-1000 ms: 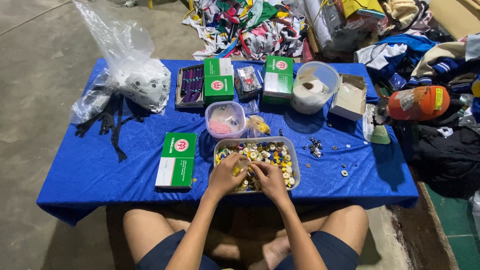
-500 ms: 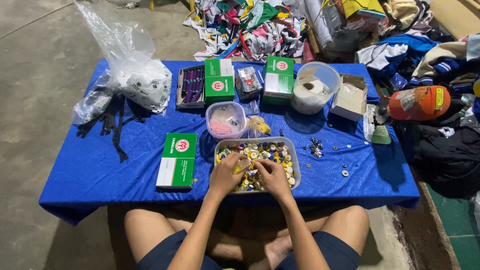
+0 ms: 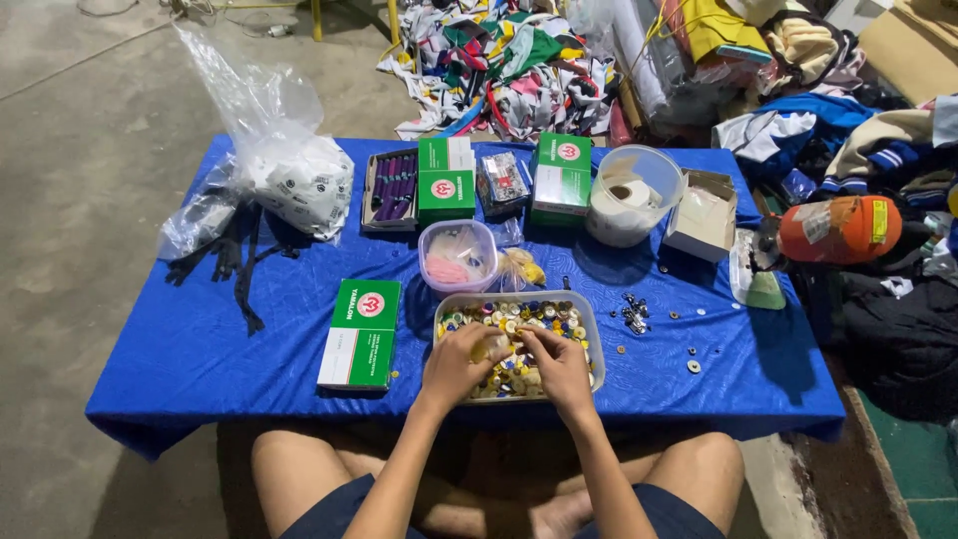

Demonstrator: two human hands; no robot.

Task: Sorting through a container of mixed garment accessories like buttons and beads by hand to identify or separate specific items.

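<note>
Now | hands in button tray | green box just left

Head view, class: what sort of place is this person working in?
Probably a home or small garment workshop: a tray of buttons under both hands, a heap of cloth scraps on the bare floor, and green boxes on a blue cloth.
</note>
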